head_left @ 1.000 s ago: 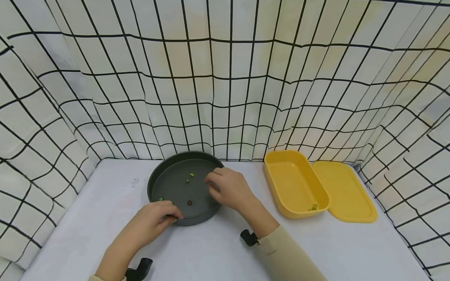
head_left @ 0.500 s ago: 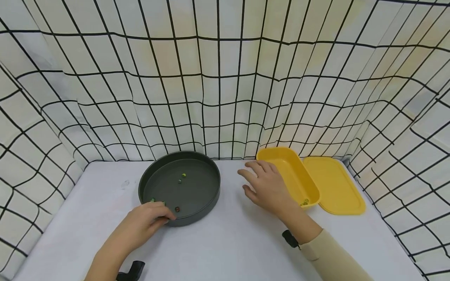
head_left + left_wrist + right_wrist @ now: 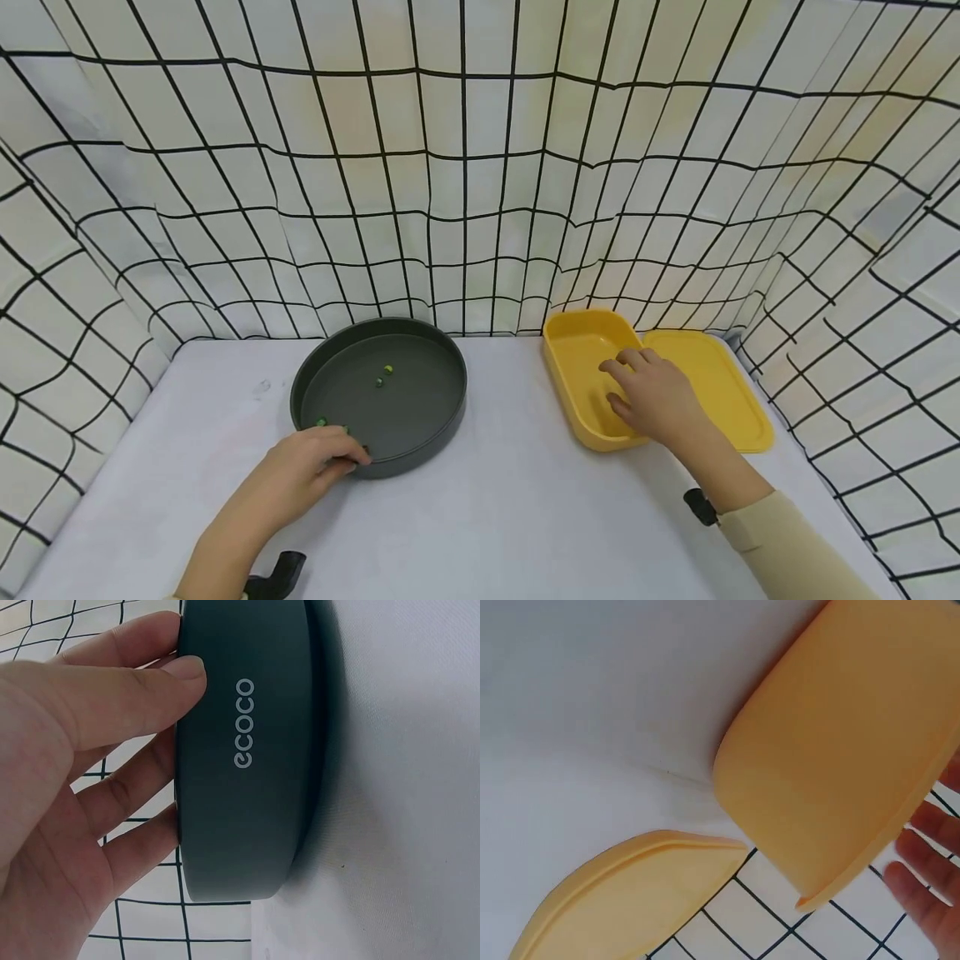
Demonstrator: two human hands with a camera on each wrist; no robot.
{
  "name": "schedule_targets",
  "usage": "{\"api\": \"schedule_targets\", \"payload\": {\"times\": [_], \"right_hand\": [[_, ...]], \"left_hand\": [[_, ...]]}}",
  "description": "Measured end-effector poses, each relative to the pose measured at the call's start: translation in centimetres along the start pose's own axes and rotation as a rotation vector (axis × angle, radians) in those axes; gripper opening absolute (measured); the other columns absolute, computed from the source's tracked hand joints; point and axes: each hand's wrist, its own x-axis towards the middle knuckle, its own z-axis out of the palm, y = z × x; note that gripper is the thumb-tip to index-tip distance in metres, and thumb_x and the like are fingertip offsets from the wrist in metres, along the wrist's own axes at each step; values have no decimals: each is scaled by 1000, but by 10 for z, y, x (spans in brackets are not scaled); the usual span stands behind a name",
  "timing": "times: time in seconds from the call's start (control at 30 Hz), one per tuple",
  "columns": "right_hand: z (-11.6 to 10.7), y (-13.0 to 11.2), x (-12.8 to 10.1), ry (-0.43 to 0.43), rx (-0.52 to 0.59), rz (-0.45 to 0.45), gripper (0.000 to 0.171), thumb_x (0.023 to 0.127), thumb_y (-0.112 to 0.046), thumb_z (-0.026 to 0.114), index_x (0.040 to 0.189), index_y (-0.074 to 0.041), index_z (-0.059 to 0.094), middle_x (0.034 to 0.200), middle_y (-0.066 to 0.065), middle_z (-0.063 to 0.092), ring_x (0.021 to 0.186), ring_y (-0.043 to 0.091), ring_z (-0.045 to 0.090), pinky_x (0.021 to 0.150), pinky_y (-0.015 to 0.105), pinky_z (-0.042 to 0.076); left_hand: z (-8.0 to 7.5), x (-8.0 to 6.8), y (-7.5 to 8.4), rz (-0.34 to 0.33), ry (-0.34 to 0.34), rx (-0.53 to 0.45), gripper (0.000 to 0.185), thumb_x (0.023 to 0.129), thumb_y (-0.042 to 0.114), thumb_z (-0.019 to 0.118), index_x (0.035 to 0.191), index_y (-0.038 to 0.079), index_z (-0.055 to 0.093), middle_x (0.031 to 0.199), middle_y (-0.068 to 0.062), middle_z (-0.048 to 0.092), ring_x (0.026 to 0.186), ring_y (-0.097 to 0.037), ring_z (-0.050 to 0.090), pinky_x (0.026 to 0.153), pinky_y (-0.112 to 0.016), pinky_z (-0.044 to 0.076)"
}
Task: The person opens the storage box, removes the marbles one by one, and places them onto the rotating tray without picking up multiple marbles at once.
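Grey round pan (image 3: 382, 400) is the anchor here: left hand (image 3: 300, 475) grips its near rim, thumb outside on the wall, fingers curled over the edge. Right of the pan, the right hand (image 3: 656, 400) hovers loosely spread over the yellow box (image 3: 573, 367), hiding whatever's inside; lid (image 3: 720, 392) just beyond.

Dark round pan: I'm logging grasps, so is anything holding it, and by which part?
The left hand grips the dark round pan at its near rim: thumb on the outer wall, fingers curled over the edge. The right hand hovers over the yellow container; whether it holds anything cannot be told.
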Motion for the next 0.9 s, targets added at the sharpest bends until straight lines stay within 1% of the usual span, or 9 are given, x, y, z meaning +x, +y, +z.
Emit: {"api": "schedule_targets", "payload": {"times": [0.2, 0.3, 0.37, 0.43, 0.5, 0.57, 0.63, 0.77, 0.9], "right_hand": [[2, 7, -3, -143, 11, 32, 40, 84, -32, 79, 119, -15, 66, 105, 9, 62, 85, 26, 54, 64, 36, 54], [3, 8, -1, -242, 37, 57, 36, 85, -32, 79, 115, -16, 67, 96, 6, 62, 77, 22, 52, 59, 32, 51], [4, 9, 0, -332, 82, 90, 29, 87, -31, 76, 110, -15, 68, 88, 3, 60, 71, 20, 50, 58, 30, 47], [4, 10, 2, -429, 155, 126, 21, 88, -29, 74, 103, -15, 67, 81, 1, 58, 68, 19, 50, 58, 29, 44], [6, 11, 5, -521, 228, 164, 15, 89, -27, 73, 97, -16, 66, 76, 0, 56, 67, 18, 50, 60, 29, 42], [7, 12, 8, -585, 286, 190, 11, 89, -24, 72, 91, -18, 63, 73, 0, 55, 69, 18, 51, 62, 29, 41], [9, 13, 10, -631, 311, 205, 12, 89, -21, 72, 87, -19, 61, 72, 0, 55, 70, 19, 51, 63, 30, 41], [9, 12, 14, -671, 318, 212, 14, 86, -12, 70, 82, -18, 58, 72, 1, 53, 72, 20, 51, 64, 31, 39], [10, 10, 19, -719, 334, 218, 16, 84, -7, 70, 80, -17, 58, 72, 1, 53, 73, 20, 52, 65, 31, 39]], "left_hand": [[0, 0, 0, 5, 1, 0, 38, 73, -6, 82, 87, 28, 74, 83, 22, 64, 77, 3, 54, 69, -17, 50], [0, 0, 0, -1, -3, 1, 37, 74, -5, 82, 87, 29, 74, 82, 21, 64, 77, 4, 54, 68, -18, 50], [0, 1, 1, -3, -4, 1, 37, 74, -5, 82, 87, 29, 75, 82, 21, 63, 76, 4, 53, 68, -18, 50], [0, 1, 1, -5, -4, 3, 36, 74, -5, 82, 86, 29, 75, 81, 22, 63, 76, 4, 53, 68, -19, 50], [0, 1, 1, -7, -6, 3, 36, 74, -5, 82, 86, 29, 75, 81, 22, 63, 76, 4, 53, 68, -19, 50], [0, 1, 1, -12, -10, 6, 36, 74, -4, 82, 86, 29, 74, 81, 22, 63, 76, 4, 53, 68, -20, 51], [0, 1, 1, -16, -14, 5, 36, 75, -4, 82, 86, 30, 74, 81, 22, 63, 77, 4, 53, 69, -20, 51], [1, 1, 1, -22, -15, 6, 37, 75, -4, 82, 86, 30, 74, 81, 23, 63, 77, 4, 53, 69, -20, 51], [0, 0, 0, -22, -13, 1, 38, 75, -5, 82, 86, 31, 74, 81, 23, 62, 76, 4, 53, 68, -19, 50]]}}
